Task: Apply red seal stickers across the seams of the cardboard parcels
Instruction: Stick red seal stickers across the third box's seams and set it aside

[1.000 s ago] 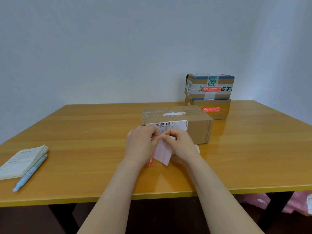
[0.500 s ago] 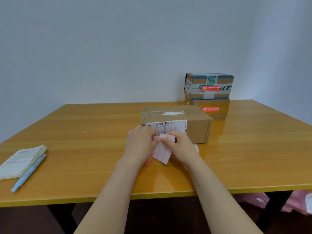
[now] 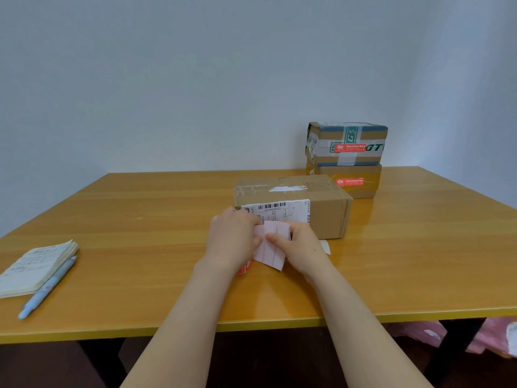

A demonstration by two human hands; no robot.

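Sticker sheet (image 3: 272, 249): pinched between left hand (image 3: 233, 239) and right hand (image 3: 300, 245); peel from a corner.
Box (image 3: 330, 217): centre sticker across seam.

- Soft, even light fills the view, moderately bright and without hard highlights.
- The wall (image 3: 195, 79) shades from duller grey-blue at 9 o'clock to paler at 3 o'clock.
- The glossy table (image 3: 140, 275) shows sheen at 3 o'clock, mirroring the stacked parcels (image 3: 347, 161).
- Tabletop shadows are faint and soft-edged; it is dark under the table at 6 o'clock.
- The wide-angle lens slightly bows the table's front edge.
- Detail is soft; the shipping label (image 3: 275, 210) print is unreadable.
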